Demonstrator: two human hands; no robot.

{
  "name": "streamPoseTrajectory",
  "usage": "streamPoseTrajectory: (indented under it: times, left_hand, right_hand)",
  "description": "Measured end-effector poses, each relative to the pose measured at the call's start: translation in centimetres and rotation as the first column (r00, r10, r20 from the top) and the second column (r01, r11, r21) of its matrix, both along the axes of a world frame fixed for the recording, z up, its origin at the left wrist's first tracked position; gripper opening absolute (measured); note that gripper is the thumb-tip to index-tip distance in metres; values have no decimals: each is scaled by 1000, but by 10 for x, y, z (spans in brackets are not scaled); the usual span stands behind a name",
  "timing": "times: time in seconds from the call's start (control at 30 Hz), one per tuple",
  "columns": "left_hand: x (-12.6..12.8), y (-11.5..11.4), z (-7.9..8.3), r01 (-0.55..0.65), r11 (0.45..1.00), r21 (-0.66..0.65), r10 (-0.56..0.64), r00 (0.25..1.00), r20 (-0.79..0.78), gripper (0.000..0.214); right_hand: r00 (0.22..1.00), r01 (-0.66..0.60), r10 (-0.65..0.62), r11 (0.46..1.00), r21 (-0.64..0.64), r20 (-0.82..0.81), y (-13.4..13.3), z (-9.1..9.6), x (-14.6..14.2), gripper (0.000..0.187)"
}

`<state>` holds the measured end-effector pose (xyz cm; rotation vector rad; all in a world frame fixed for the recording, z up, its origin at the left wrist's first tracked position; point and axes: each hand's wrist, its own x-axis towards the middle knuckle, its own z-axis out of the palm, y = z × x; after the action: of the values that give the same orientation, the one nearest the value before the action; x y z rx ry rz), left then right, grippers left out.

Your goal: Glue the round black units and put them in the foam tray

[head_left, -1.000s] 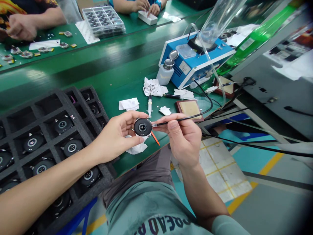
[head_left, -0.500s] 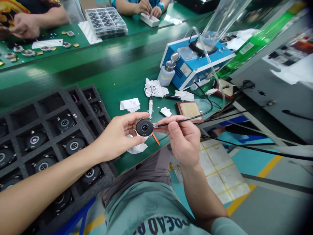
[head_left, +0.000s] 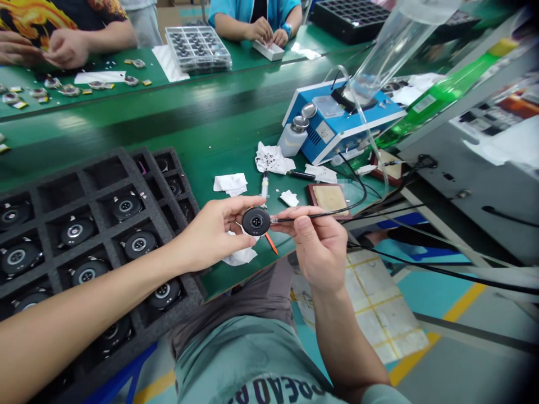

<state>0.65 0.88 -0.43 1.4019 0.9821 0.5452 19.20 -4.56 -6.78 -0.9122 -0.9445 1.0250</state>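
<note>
My left hand [head_left: 213,234] is closed round the edge of a round black watch case [head_left: 256,222], thumb below and fingers above. Its face towards me carries a ring of small metal contacts in the middle. From the right, my right hand [head_left: 319,247] pinches a thin black cable [head_left: 349,206], whose pale tip lies at the case's right edge. Whether that tip touches the case or sits just beside it, I cannot tell. Beyond the case lies a syringe [head_left: 264,184], and an orange pointed stick [head_left: 272,243] shows below it.
Black foam trays [head_left: 101,178] with several watch cases stand at left. A blue device [head_left: 332,132], a pump bottle [head_left: 292,137], a sponge holder [head_left: 330,199] and a green bottle [head_left: 442,90] are to the right. Crumpled tissues [head_left: 273,159] lie ahead. Two co-workers' hands [head_left: 269,33] work across the bench.
The view has tilted up slightly, so the bench things sit a little lower and further right. Both hands keep the same hold on the watch case and the cable.
</note>
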Motion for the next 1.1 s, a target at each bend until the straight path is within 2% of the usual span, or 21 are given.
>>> streamPoseTrajectory:
  times: [1.1]
  left_hand:
    - [-1, -1, 0, 12, 999, 31, -12, 1000, 19, 76]
  right_hand:
    - [1000, -20, 21, 998, 56, -9, 1, -2, -1, 12]
